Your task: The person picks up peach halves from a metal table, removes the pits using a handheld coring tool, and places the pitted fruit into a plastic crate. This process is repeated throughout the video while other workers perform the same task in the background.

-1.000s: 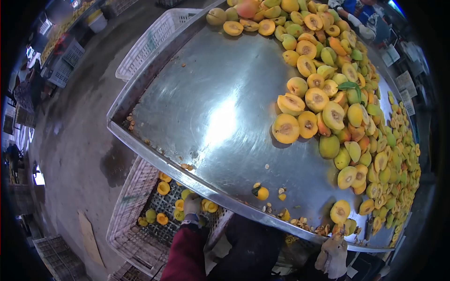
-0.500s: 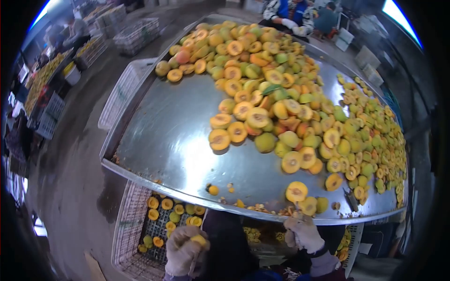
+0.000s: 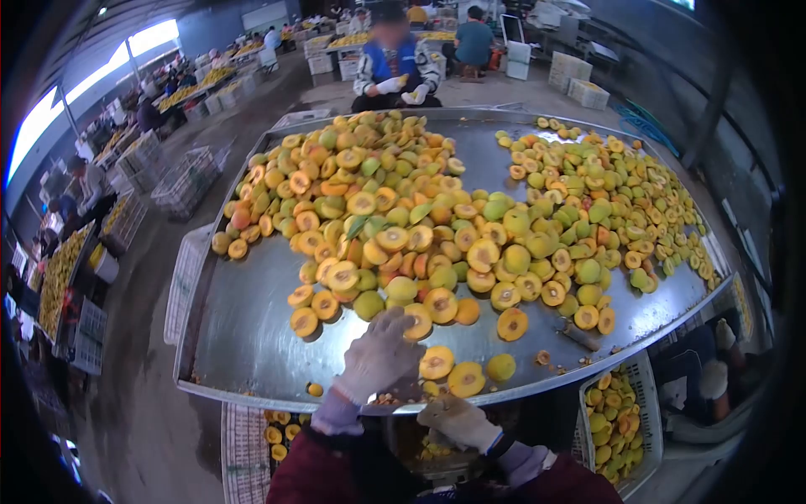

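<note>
My left hand (image 3: 379, 357), in a pale work glove, reaches over the front of the metal table (image 3: 243, 302). Its fingers are stretched toward a halved yellow peach (image 3: 417, 321) and reach its edge. My right hand (image 3: 462, 422), also gloved, is curled closed at the table's front rim; whatever may be inside it is hidden. Close to both hands lie two peach halves, cut side up, (image 3: 437, 362) and a greenish peach piece (image 3: 501, 367). A large heap of halved peaches (image 3: 361, 202) spreads behind them.
A tool with a worn handle (image 3: 579, 338) lies among scraps at the right front. Below the table are a crate of peach halves (image 3: 651, 420) at right and another crate (image 3: 243, 449) at left. A person (image 3: 395, 71) wearing white gloves sits across the table.
My left hand has left the space over the lower crate and reached up onto the table; the peach piece it held is no longer seen in it. The view has tilted up and shifted right.
</note>
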A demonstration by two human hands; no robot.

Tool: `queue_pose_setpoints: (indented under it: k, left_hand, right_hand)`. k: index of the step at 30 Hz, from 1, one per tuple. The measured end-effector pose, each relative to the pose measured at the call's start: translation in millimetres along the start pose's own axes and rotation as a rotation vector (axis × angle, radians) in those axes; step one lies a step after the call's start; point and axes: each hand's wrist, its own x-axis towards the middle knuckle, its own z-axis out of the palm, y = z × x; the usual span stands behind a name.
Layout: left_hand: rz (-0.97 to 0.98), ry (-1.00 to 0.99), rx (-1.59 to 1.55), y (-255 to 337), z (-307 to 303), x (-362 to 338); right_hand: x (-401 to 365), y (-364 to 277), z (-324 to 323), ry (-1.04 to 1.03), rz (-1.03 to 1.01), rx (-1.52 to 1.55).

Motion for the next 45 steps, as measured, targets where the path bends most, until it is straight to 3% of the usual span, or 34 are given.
queue_pose_setpoints:
  k: [2,3,5,7,9,11,13,15,16,17,19,21,22,24,25,27,29,31,33,35,37,41,43,44,45]
  left_hand:
    - [0.009,0.008,0.013,-7,27,47]
    - [0.016,0.077,0.175,-13,45,70]
    - [0.015,0.154,0.349,-8,64,93]
    - [-0.069,-0.039,0.602,1,68,100]
    - [-0.064,-0.088,0.603,-3,62,93]
    - [0.073,-0.196,0.544,-13,54,78]
    - [0.066,-0.281,0.593,-7,36,59]
    - [0.186,-0.294,0.311,-24,29,39]
    - [0.16,-0.34,-0.028,-34,17,40]
    - [0.162,-0.331,-0.021,-40,5,39]
    - [0.012,0.172,-0.014,-53,-17,37]
    - [-0.114,0.424,0.207,-81,-43,47]
    - [-0.106,0.43,0.205,-109,-47,48]
    - [-0.443,0.356,0.572,-162,-40,39]
    - [-0.436,0.374,0.572,-162,-39,34]
    - [-0.603,0.204,0.192,-154,-34,26]
    - [-0.562,0.128,0.214,-136,-22,16]
    - [-0.397,0.048,0.201,-137,-2,-1]
    - [-0.361,0.0,0.186,-118,10,-15]
    - [-0.279,-0.1,0.214,-105,9,-23]
    - [-0.245,-0.085,0.13,-104,9,-24]
    - [-0.359,0.16,-0.103,-53,-5,-31]
    - [-0.546,0.21,-0.789,-6,-19,-40]
    - [-0.57,0.154,-0.855,-4,-18,-48]
    - [-0.46,0.158,-0.97,4,-11,-59]
  right_hand:
    - [0,3,0,-0.012,-0.019,0.05]
    - [-1,-2,-2,-0.008,-0.028,0.054]
    - [-8,-12,-3,-0.063,0.094,0.117]
    - [-10,-17,-6,-0.077,0.085,0.102]
    - [-9,-6,-6,-0.082,0.01,0.057]
    - [-6,-5,-6,-0.064,0.022,0.025]
    - [-11,-12,-8,-0.079,0.079,-0.052]
    - [-10,-15,-9,-0.109,0.07,-0.1]
    - [-7,-11,-8,-0.09,0.079,-0.115]
    - [-5,-8,-7,-0.069,0.088,-0.127]
    - [-2,-3,-8,-0.088,0.077,-0.176]
    - [0,25,5,0.189,-0.365,-0.212]
    - [13,44,14,0.291,-0.451,-0.177]
    - [3,32,11,0.231,-0.361,-0.144]
    - [1,25,8,0.166,-0.265,-0.11]
    - [11,42,12,0.203,-0.381,-0.109]
    - [21,58,19,0.283,-0.559,-0.176]
    - [35,68,24,0.333,-0.641,-0.214]
    - [44,71,27,0.592,-0.962,-0.291]
    - [57,84,27,0.63,-1.092,-0.316]
    - [40,69,17,0.203,-0.651,-0.136]
    - [43,67,16,0.245,-0.853,-0.172]
    - [4,25,7,0.034,-0.268,-0.043]
    - [14,37,7,0.014,-0.306,-0.055]
    - [8,33,5,-0.011,-0.326,-0.079]
